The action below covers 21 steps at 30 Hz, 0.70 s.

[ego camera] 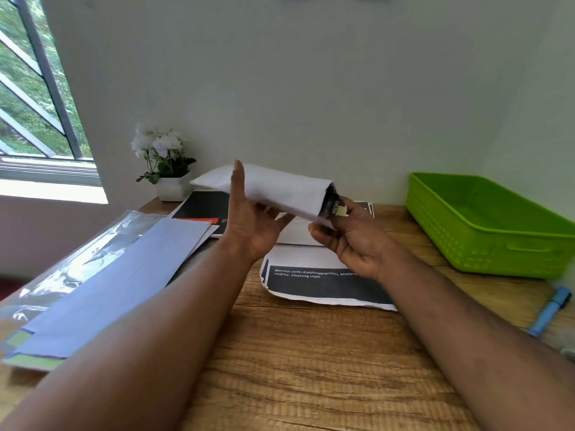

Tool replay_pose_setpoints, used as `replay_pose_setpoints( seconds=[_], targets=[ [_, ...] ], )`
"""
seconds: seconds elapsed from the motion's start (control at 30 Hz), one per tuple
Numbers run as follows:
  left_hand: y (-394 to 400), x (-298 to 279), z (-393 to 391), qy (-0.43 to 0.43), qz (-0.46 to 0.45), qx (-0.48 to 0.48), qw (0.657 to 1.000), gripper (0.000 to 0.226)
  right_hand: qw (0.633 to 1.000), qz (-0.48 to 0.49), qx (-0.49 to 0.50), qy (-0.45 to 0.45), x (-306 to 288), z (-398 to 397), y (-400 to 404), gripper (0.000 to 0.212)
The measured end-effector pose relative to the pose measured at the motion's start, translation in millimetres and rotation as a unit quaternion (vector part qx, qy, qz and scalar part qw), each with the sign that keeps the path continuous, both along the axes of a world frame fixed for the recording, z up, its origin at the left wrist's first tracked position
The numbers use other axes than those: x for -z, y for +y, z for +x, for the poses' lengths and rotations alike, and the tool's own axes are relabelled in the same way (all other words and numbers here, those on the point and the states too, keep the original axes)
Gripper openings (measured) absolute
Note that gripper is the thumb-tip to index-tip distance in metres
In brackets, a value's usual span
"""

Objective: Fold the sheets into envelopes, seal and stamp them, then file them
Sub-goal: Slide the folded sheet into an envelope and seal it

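I hold a white envelope (pixel 280 191) in the air above the desk, lying roughly level. My left hand (pixel 252 225) grips its middle from below, thumb up against the near face. My right hand (pixel 351 241) pinches the folded printed sheet (pixel 334 206) that sticks out of the envelope's right end, dark with white lettering. Below my hands lies a printed sheet (pixel 323 284) with a black band and white text. A stack of white envelopes (pixel 109 290) lies on the left of the desk.
A green plastic basket (pixel 485 244) stands at the right rear of the wooden desk (pixel 311 368). A blue marker (pixel 549 309) lies near the right edge. A white potted plant (pixel 165 166) and a black-and-red booklet (pixel 205 209) sit at the back. A clear plastic sleeve (pixel 62 269) underlies the stack.
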<state>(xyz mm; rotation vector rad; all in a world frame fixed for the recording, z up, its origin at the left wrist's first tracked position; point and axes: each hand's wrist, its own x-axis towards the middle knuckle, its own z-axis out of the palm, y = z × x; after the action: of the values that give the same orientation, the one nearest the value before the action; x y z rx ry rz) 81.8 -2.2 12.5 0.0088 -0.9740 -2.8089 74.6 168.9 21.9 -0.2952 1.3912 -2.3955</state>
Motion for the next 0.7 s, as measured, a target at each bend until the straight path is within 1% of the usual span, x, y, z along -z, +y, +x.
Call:
replay_pose_setpoints(
  seconds=[0.07,0.1,0.13,0.17,0.2,0.27,0.3,0.37,0.4,0.47,0.5,0.53,0.6,0.7],
  targets=[
    [-4.4,1.4,-3.5,0.001,0.049,-0.014,0.999,0.077,0.994,0.095,-0.035,0.032,1.5,-0.1,4.1,0.015],
    [-6.2,1.4,-4.9,0.003,0.054,-0.022,0.998,0.069,0.984,0.162,-0.033,0.063,2.4,-2.4,7.8,0.015],
    [-8.2,1.1,-5.8,0.004,0.054,-0.026,0.998,0.062,0.968,0.232,-0.012,0.100,2.2,-6.0,13.0,0.024],
    [-10.1,1.5,-6.9,0.004,0.053,-0.031,0.998,0.058,0.943,0.299,0.029,0.145,1.5,-11.9,19.7,0.033],
    [-11.7,2.3,-8.1,-0.003,0.053,-0.034,0.998,0.054,0.914,0.352,0.078,0.189,0.2,-16.7,27.2,0.036],
    [-14.4,4.3,-9.2,-0.020,0.055,-0.045,0.997,0.054,0.863,0.408,0.156,0.253,5.1,-28.3,44.3,0.030],
    [-15.3,5.8,-10.7,-0.028,0.060,-0.052,0.996,0.057,0.846,0.421,0.175,0.276,9.6,-35.8,52.6,0.024],
    [-17.9,8.2,-14.5,-0.041,0.068,-0.069,0.994,0.064,0.817,0.458,0.173,0.304,19.9,-48.9,62.8,0.016],
    [-19.0,8.3,-15.0,-0.047,0.072,-0.078,0.993,0.070,0.785,0.513,0.153,0.312,23.0,-53.9,65.1,0.025],
    [-21.3,8.3,-15.8,-0.057,0.073,-0.093,0.991,0.082,0.682,0.651,0.093,0.321,24.3,-57.0,66.5,0.057],
    [-23.1,8.6,-16.6,-0.061,0.074,-0.099,0.990,0.083,0.647,0.688,0.076,0.320,24.0,-57.4,65.9,0.068],
    [-24.3,8.2,-16.1,-0.063,0.073,-0.103,0.990,0.079,0.643,0.695,0.068,0.315,22.5,-56.5,64.7,0.075],
    [-26.0,8.0,-15.3,-0.069,0.070,-0.106,0.990,0.068,0.667,0.676,0.068,0.306,23.7,-58.0,65.5,0.081],
    [-28.7,8.7,-15.8,-0.073,0.072,-0.124,0.987,0.061,0.670,0.674,0.065,0.304,27.5,-61.3,67.1,0.096]
  ],
)
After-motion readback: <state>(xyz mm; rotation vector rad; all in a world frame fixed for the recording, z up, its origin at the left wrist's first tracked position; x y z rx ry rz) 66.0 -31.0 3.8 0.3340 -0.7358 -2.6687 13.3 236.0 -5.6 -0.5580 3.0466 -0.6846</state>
